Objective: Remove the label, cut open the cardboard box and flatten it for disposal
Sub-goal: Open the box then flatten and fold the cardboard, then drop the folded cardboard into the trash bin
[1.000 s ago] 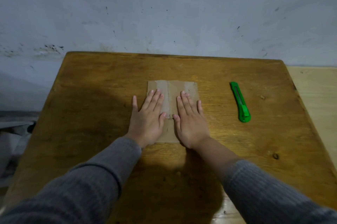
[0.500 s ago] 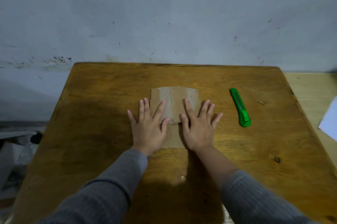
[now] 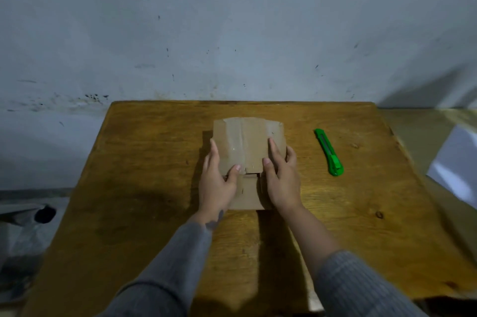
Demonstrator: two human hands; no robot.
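A small brown cardboard box [image 3: 247,141], collapsed and with clear tape along its middle, lies at the centre of the wooden table [image 3: 144,177]. Its far part bulges up off the table. My left hand [image 3: 218,182] grips its left edge, thumb on top and fingers along the side. My right hand [image 3: 282,177] grips its right edge the same way. A green utility knife [image 3: 329,152] lies on the table to the right of the box, apart from both hands. I cannot see its blade.
The table's far edge meets a stained grey wall [image 3: 232,32]. A white sheet [image 3: 454,167] lies on a lighter surface past the table's right edge. Crumpled plastic and a dark object [image 3: 44,213] sit low to the left of the table.
Both hands pressed flat on the cardboard before. They have since shifted to its side edges and gripped it, and its far part has risen off the table.
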